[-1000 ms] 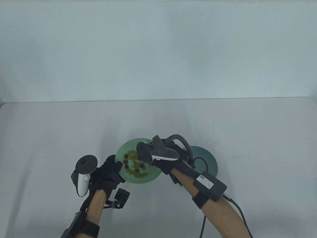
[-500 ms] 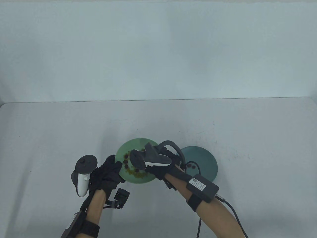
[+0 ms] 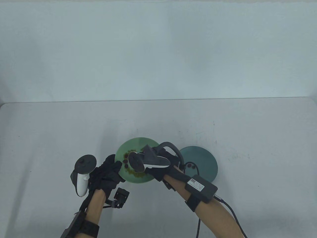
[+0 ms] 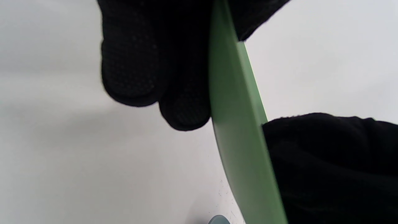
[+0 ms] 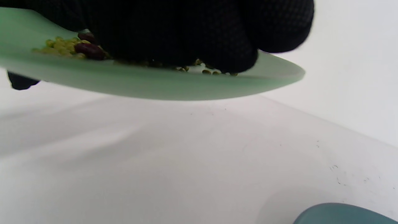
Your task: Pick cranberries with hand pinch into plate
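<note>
- Cranberries (image 5: 90, 49) look small, light and soft, mixed among yellow bits: pinch one gently by its sides
- Right hand (image 3: 162, 164) fingers (image 5: 230, 59) sit down on the green plate (image 3: 138, 143); whether they hold a berry I cannot tell
- Left hand (image 3: 109, 171) fingers (image 4: 130, 74) grip that plate's rim

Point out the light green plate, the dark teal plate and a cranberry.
light green round plate (image 3: 142, 143), table view, bare far rim
dark teal round plate (image 3: 206, 158), table view, bare inner surface
dark red cranberry (image 5: 89, 49), right wrist view, its middle

Both gloves are black, on the left hand (image 3: 109, 172) and the right hand (image 3: 162, 168). The near plate (image 3: 138, 145) is pale green, holding dark red cranberries (image 3: 125, 155) among yellow-green grains (image 3: 138, 174). The second plate (image 3: 205, 161) is teal; the table (image 3: 49, 138) is white
</note>
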A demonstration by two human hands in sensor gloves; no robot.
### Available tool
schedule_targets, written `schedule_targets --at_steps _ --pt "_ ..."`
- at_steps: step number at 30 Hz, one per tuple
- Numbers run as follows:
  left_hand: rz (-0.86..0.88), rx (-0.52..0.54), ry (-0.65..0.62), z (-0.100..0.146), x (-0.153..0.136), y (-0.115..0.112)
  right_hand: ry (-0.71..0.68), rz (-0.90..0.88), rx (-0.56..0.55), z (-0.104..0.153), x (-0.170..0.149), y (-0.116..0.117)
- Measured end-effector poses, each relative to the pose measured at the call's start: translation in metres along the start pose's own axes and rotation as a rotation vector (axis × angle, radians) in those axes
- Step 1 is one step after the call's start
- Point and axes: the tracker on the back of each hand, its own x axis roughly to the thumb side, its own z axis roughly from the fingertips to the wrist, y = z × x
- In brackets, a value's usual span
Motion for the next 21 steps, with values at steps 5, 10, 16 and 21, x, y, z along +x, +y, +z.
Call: schedule_targets --at_steps 5,10,16,21 --pt "0.0 0.0 0.0 0.0 0.0 0.0 -0.003 0.007 -0.005 -0.001 0.002 -0.001" --pt "-0.01 0.001 0.001 0.0 0.0 0.001 -0.008 0.012 0.003 -0.002 0.004 -0.001" --pt "-0.013 0.001 0.003 0.0 0.0 0.001 -0.009 -0.009 0.0 -0.001 0.002 -0.006" --pt "-0.022 0.004 0.006 0.0 0.0 0.001 0.003 -0.022 -0.029 0.004 -0.005 -0.018"
